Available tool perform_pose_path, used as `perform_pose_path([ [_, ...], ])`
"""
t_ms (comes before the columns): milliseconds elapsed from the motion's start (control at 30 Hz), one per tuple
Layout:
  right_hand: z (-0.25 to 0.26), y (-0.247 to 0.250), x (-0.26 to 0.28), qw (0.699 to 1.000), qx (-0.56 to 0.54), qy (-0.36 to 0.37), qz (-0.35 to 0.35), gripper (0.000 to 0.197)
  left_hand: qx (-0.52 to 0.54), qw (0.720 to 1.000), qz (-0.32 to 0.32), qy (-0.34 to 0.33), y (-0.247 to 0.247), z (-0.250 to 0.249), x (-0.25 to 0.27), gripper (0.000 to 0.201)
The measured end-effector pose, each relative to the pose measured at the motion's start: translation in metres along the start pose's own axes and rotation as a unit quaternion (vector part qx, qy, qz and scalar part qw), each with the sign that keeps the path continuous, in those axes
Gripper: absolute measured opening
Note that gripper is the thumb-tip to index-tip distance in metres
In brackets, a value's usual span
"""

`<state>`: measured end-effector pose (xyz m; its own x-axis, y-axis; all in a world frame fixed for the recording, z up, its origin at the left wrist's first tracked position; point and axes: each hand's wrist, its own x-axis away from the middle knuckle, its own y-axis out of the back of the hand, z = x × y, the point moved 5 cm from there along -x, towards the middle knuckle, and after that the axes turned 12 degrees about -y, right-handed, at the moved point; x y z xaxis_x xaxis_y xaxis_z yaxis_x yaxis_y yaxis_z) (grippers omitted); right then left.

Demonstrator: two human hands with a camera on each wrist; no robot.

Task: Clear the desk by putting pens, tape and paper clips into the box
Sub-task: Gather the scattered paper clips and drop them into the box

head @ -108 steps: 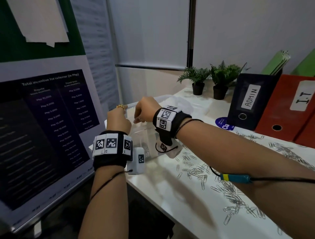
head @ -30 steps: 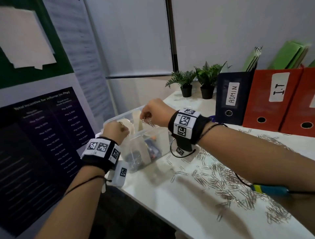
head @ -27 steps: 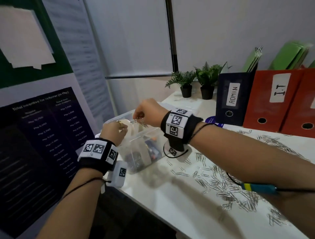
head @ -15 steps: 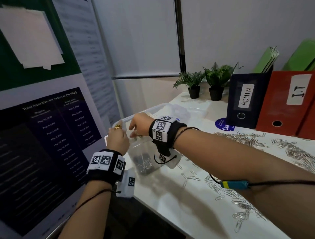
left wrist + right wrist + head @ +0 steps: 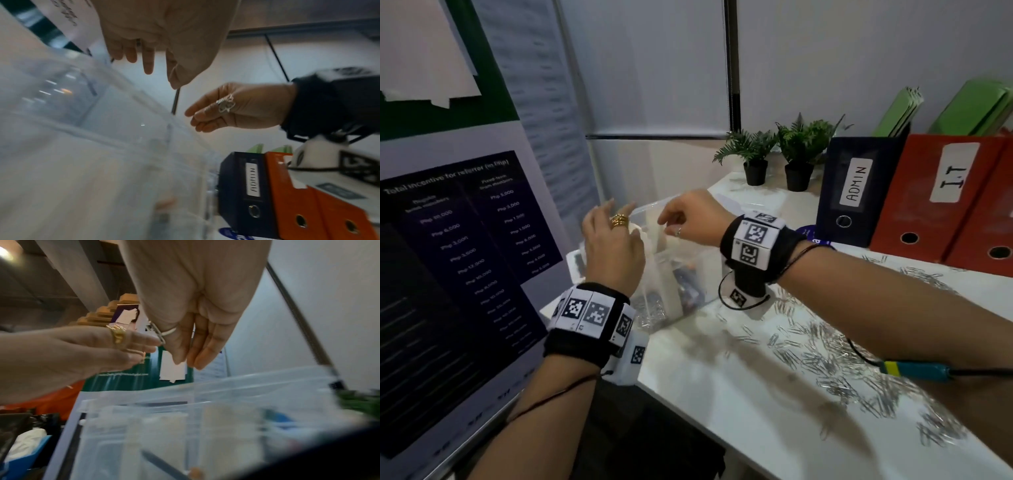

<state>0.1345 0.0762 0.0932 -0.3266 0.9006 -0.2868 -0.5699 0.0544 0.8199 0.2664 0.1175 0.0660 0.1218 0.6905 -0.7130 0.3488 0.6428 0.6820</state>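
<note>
Right now both hands hover over the clear plastic box [image 5: 690,270], which sits at the left front corner of the white desk [image 5: 739,394]. The left hand [image 5: 614,250] is spread above the box's left side, fingers straight and relaxed, holding nothing that shows. The right hand [image 5: 693,222] hangs over the middle of the box with its fingers pointing down, loosely extended; the wrist views show no clip between them, though one thin dark stroke beside the left thumb is too blurred to name. So both hands appear released.

Inside the box a heap of clips lies in the near compartment, and darker items, probably pens, sit in another; the blur hides which. A broad scatter of paper clips [image 5: 835,359] lies along the front and right of the desk, well apart from the box, with a thinner scatter towards the binders [image 5: 962,198] at the back edge.

The risks, as I judge them: the box stands very near the desk's left edge, so a downward press or a sideways knock from either wrist could tip it off and spill everything. Clips dropped from this height may bounce off a divider or rim onto the floor. The right forearm's cable [image 5: 914,369] trails over the clip pile and could drag clips off the front edge on the next reach.
</note>
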Motion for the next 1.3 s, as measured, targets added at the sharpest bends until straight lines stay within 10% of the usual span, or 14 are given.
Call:
perform_pose_path([
  [233, -0.135, 0.046, 0.046, 0.985, 0.058, -0.155, -0.039, 0.02, 0.052, 0.988, 0.062, -0.132, -0.037, -0.097, -0.004, 0.042],
  [600, -0.252, -0.001, 0.029, 0.915, 0.222, -0.305, 0.146, 0.034, 0.018, 0.878, 0.473, -0.075, -0.203, -0.138, -0.005, 0.048],
  [1000, -0.293, -0.016, 0.019, 0.913, 0.238, -0.294, 0.15, 0.03, -0.057, 0.837, 0.54, -0.07, -0.323, -0.133, -0.034, 0.078],
  [1300, -0.293, -0.01, 0.02, 0.912, 0.237, -0.307, 0.132, 0.025, -0.011, 0.858, 0.508, -0.071, -0.289, -0.154, -0.04, 0.035],
])
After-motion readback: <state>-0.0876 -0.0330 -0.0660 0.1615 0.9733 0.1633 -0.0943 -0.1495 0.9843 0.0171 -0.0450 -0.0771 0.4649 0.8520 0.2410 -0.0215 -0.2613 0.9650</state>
